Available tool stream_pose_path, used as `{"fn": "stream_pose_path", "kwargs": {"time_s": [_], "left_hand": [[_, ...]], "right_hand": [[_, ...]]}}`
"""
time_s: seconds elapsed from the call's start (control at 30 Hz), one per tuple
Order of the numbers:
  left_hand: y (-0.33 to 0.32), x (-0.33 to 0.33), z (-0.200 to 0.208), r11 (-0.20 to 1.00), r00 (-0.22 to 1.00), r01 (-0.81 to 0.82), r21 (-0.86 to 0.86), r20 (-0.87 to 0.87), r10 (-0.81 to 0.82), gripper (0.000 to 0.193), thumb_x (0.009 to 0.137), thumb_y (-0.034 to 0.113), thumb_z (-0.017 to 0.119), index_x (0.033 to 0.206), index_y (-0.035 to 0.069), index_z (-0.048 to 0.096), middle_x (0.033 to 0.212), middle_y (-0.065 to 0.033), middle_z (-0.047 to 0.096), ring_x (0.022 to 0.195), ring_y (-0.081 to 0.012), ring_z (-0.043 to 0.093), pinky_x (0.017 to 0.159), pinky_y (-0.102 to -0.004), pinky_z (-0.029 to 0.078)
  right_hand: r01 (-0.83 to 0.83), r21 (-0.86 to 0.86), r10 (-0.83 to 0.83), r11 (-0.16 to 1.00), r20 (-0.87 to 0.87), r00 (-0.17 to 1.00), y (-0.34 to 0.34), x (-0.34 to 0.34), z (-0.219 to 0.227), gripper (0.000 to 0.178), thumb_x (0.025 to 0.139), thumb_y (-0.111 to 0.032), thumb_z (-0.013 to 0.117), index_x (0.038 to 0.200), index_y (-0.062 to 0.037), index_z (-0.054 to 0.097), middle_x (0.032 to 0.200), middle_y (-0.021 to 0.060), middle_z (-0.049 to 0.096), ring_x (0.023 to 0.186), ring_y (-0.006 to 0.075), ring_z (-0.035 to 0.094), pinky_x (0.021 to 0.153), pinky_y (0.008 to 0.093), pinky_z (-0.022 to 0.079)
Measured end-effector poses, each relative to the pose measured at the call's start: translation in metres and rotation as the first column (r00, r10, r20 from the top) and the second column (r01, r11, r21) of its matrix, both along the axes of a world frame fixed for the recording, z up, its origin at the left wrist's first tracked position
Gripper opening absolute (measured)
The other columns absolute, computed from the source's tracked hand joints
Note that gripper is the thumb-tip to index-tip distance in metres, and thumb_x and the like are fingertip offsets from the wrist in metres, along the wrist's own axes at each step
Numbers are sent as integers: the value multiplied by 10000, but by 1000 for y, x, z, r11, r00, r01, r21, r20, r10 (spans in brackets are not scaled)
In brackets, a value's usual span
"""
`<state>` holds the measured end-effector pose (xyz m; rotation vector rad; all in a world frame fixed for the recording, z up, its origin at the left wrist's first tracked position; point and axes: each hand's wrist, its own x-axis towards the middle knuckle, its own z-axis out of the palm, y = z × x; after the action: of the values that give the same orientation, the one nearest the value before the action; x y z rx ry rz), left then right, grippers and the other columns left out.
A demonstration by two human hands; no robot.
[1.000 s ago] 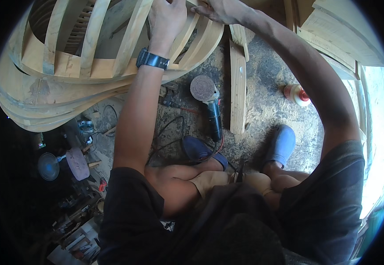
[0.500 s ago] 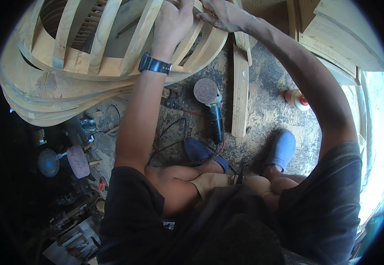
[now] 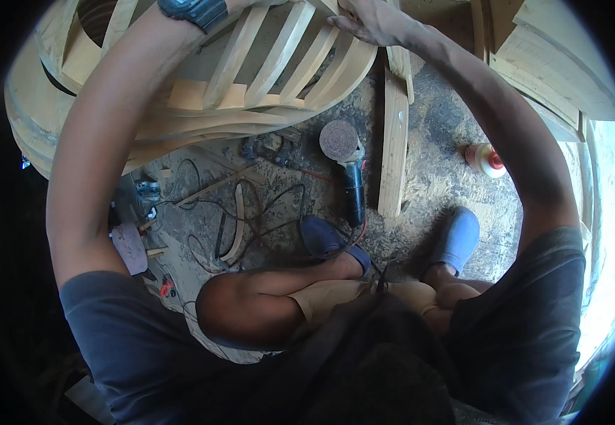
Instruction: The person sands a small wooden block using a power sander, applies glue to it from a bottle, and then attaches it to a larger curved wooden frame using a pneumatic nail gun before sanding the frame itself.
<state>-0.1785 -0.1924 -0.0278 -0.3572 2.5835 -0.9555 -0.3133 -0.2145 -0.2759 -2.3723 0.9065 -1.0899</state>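
A large curved wooden frame [image 3: 180,113] with a row of pale slats [image 3: 275,53] stands at the upper left. My right hand [image 3: 374,23] is at the top of its right end, fingers bent against the upper wood and gripping it, as far as shows. My left hand [image 3: 254,3] reaches over the slats at the top edge. Only a bit of it shows below the watch [image 3: 197,10], and its fingers are cut off by the picture's edge. On the floor below lies an angle grinder [image 3: 352,188] with a round abrasive disc [image 3: 339,140], touched by neither hand.
A wooden plank [image 3: 394,142] lies right of the grinder. Farther right is a red-and-white container [image 3: 486,160]. Cables [image 3: 265,212] and a curved wood strip [image 3: 238,223] are spread left of my blue clogs [image 3: 457,237]. More curved woodwork [image 3: 562,49] stands at the upper right.
My left arm has swung out to the left, its hand rising toward the top edge. The right hand stays at the frame's right end. The view has shifted slightly.
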Motion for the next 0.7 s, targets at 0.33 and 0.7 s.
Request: {"fn": "stream_pose_path", "kwargs": {"time_s": [0.33,0.7], "left_hand": [[8,2,-4,989,988,124,-76,98,-117,157,785,178,669,804,33,725,857,-145,699,919,-322,675,793,-423,548],[1,6,-8,991,986,126,-54,119,-119,131,786,144,656,797,29,717,859,-157,694,899,-316,674,820,-413,538]], "right_hand": [[18,-10,-19,1000,-77,997,13,-18,17,378,976,-327,619,966,48,578,948,272,606,892,459,621,784,509,491],[-255,-4,255,967,-37,966,5,-39,7,155,891,-103,632,838,25,700,796,178,694,679,256,667,620,369,526]]}}
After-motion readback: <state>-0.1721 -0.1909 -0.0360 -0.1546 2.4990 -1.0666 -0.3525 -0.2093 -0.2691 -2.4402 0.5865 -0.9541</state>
